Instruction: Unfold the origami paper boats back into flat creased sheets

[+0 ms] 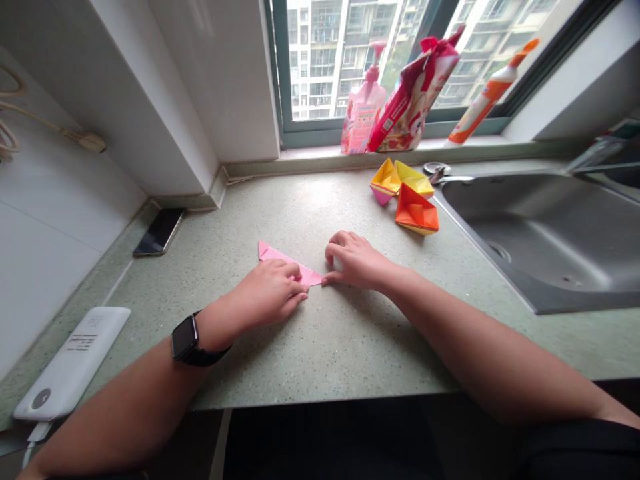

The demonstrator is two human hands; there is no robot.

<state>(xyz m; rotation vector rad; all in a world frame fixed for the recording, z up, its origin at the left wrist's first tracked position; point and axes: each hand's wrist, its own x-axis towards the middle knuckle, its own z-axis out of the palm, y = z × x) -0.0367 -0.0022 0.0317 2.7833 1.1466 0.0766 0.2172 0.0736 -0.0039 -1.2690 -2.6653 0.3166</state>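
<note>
A folded piece of pink paper [271,253] lies flat on the speckled green counter, with one end pointed toward my right hand. My left hand [273,288] rests over its middle, fingers curled together and pressing it down; the part beneath the hand is hidden. At the pointed right end, my right hand [355,260] has its thumb tip touching or very close to the paper. Its index finger is raised apart from the thumb, and nothing shows between them. A black watch [185,338] is on my left wrist.
Folded paper boats, including an orange one [417,212], sit by the steel sink [550,247]. A phone [160,232] and a white power bank [75,360] lie at left. A pink pump bottle [361,113], red bag [415,93] and orange-white bottle [483,103] stand on the windowsill.
</note>
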